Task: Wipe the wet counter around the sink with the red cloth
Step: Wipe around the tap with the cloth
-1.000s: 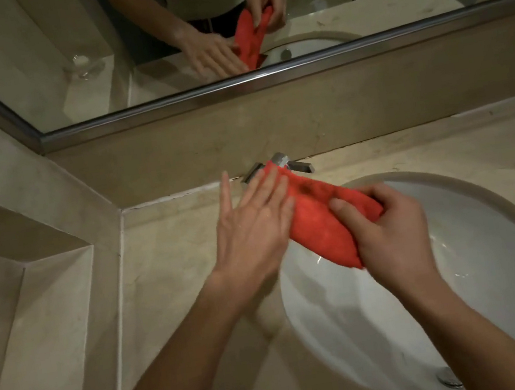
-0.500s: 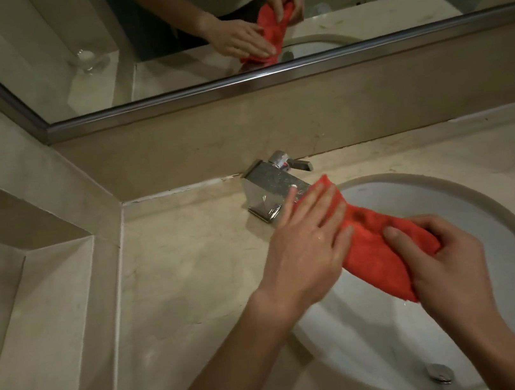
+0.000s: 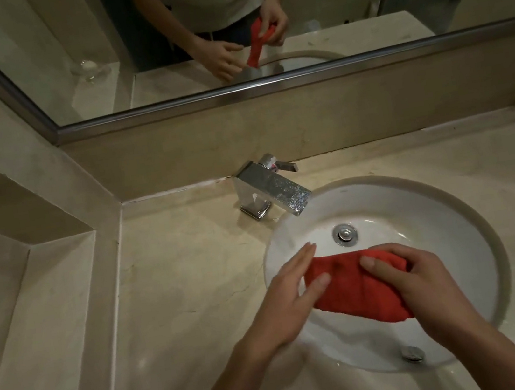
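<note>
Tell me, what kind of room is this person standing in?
Most likely a bathroom. A round white sink is sunk into a beige stone counter, a chrome faucet stands at its back edge, and a wide mirror runs along the wall above.

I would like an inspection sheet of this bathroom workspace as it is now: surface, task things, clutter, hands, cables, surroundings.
Surface: beige stone counter around a round white sink; a few bright glints, wetness hard to judge.
Task things: red cloth bunched and held above the basin, not on the counter.
Clutter: a faint round object at the lower left edge, too dim to name.
Hands: left hand has straight fingers against the cloth's left end; right hand has a curled grip on its right part.
Cables: nothing seen.
Surroundings: chrome faucet behind the basin, drain stopper, wall mirror reflecting the person.
</note>
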Motion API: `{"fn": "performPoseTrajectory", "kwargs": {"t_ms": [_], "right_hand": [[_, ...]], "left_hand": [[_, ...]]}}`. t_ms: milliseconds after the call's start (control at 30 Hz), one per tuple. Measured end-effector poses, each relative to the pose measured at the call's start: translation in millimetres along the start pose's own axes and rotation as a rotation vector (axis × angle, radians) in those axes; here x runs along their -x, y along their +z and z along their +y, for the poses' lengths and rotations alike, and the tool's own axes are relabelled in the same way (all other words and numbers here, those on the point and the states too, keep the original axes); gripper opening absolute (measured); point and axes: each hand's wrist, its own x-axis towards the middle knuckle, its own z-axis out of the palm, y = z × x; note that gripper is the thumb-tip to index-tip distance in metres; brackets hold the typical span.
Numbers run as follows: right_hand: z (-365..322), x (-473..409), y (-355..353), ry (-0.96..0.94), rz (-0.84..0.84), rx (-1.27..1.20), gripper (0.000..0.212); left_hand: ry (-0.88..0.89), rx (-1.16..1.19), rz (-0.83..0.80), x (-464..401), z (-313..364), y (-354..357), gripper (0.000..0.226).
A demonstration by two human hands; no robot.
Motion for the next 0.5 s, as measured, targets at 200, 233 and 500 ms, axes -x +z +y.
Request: {"fn": "performPoseTrajectory", "kwargs": {"t_ms": [200,233,500], "right_hand": [[-18.0,18.4,-7.0,0.165,-0.144,-0.364,0.032],[-18.6,21.3,-7.5,0.180,-0.158,-0.383,0.033],[1.9,19.2,-33.4,0.162,-0.092,-0.305,0.019]], "left_hand": [[-0.471,0.692,0.082,12.1,1.9,7.3,0.059],[-0.578,0.900,0.041,12.8,4.9,15.2,0.060],[-0.328,0.780,0.201,-9.1,44.8,47.3,0.031]]}}
